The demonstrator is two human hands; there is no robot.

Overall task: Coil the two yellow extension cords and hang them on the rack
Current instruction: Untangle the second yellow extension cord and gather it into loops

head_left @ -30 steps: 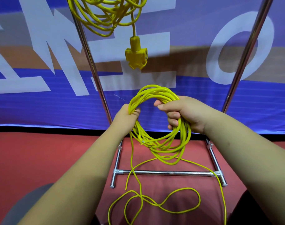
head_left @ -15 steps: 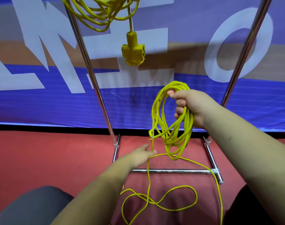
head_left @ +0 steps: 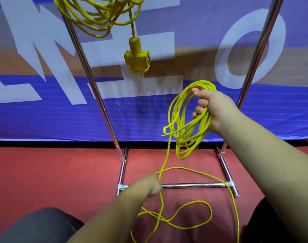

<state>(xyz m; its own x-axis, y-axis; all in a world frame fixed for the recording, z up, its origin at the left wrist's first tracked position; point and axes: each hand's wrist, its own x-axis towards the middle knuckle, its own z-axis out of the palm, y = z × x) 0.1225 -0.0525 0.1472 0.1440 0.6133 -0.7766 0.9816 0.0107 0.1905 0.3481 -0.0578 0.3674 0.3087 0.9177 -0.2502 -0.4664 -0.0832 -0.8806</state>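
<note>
"So, where is the second cord?"

"Half gathered. The right hand (head_left: 214, 109) holds the coil (head_left: 183, 123) up in front of the blue banner (head_left: 44, 116), between the two uprights of the rack (head_left: 97, 95). Its fingers (head_left: 201, 103) are curled tight round the bundled loops, thumb on top."

"And the other half?"

"One loose strand (head_left: 164, 160) drops from the coil to the left hand (head_left: 148, 185), which is low down, just in front of the rack's bottom bar (head_left: 193, 185). Those fingers (head_left: 154, 195) are closed round the strand. Below the hand it runs on in slack loops (head_left: 193, 214) across the red floor (head_left: 53, 181), with one long curve passing over the bar near its right end."

"What about the first cord?"

"Hanging up top. The hung cord (head_left: 97, 16) is bunched in loops beside the left upright, and its yellow socket block (head_left: 137, 58) dangles below on a short length, well above both hands."

"Can you see where it hooks on?"

"No, that part is out of sight."
</note>
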